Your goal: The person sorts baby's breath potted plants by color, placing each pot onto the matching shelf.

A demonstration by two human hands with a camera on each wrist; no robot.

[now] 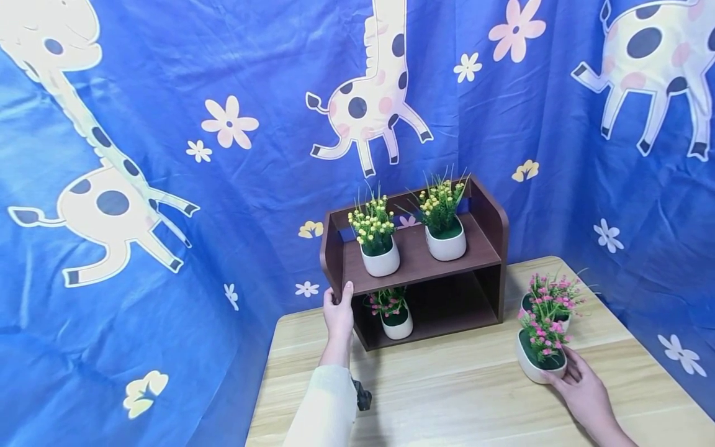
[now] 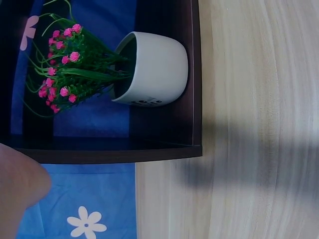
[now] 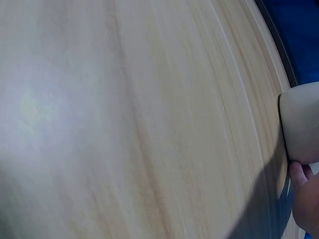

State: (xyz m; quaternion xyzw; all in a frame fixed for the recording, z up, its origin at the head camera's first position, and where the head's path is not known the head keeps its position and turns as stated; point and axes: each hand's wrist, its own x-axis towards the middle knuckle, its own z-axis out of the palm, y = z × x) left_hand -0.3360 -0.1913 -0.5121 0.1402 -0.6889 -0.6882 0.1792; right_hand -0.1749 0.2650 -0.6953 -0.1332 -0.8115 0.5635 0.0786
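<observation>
A dark brown two-tier shelf stands on the table. My left hand grips its left side panel, thumb along the front edge. Two white pots with yellow flowers, one on the left and one on the right, stand on the upper tier. A pink-flowered potted plant sits at the left of the lower tier; the left wrist view shows its white pot up close. At the right, my right hand holds another pink-flowered potted plant between thumb and fingers.
Close behind the held pot is one more pink-flowered potted plant, partly hidden by it. The light wood table ends near a blue curtain printed with giraffes and flowers, which hangs behind and at both sides.
</observation>
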